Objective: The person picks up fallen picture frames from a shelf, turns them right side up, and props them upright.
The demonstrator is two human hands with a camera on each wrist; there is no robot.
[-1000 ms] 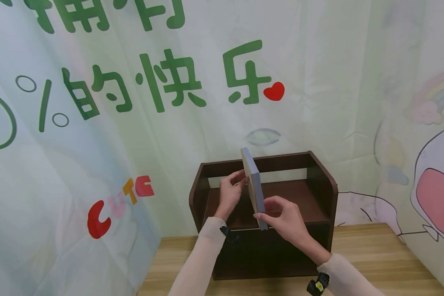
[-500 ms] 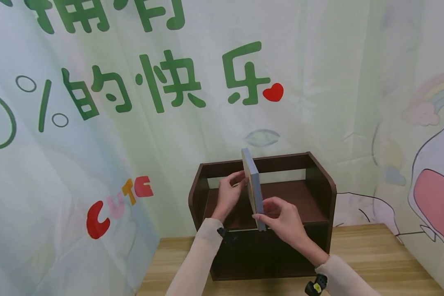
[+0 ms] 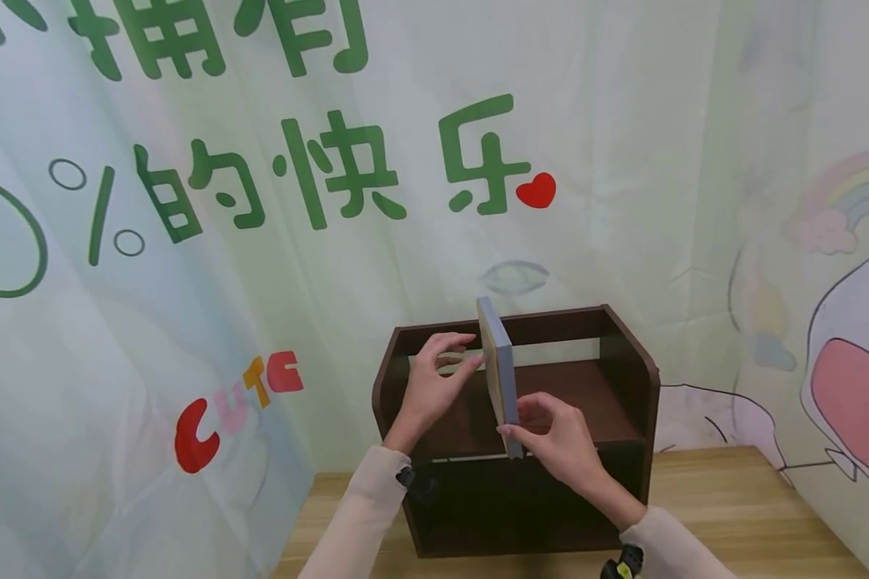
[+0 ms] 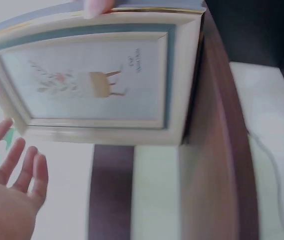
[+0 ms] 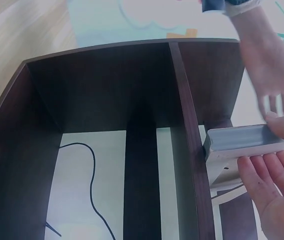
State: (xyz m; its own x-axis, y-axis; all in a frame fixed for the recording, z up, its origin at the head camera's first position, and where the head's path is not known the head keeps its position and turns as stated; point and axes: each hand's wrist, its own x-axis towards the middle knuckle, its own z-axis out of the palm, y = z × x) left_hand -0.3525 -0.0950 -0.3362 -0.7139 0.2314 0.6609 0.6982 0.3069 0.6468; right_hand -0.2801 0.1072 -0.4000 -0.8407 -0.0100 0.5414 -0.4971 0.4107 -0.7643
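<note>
A picture frame (image 3: pixel 504 378) stands upright on edge, side-on to the head view, its lower edge right at the upper board of a dark brown shelf unit (image 3: pixel 630 394). In the left wrist view the frame (image 4: pixel 184 75) shows a cream and teal border around a small print of a plant on a stool. My right hand (image 3: pixel 561 442) pinches the near side edge, thumb on the picture face and fingers behind, as the right wrist view shows at the grey edge (image 5: pixel 241 137). My left hand (image 3: pixel 429 386) is beside the far part, fingers spread and holding nothing.
The shelf unit stands on a wood-grain table (image 3: pixel 731 482) against a printed curtain (image 3: pixel 652 201). Its side panel (image 3: pixel 384 394) rises left of my left hand. A thin black cable (image 5: pixel 92 175) shows behind the open lower compartment.
My left hand has let go of the frame's far part, drawn back left and spread its fingers. The right hand keeps its pinch; the frame stays nearly in place. The head view tilts slightly up.
</note>
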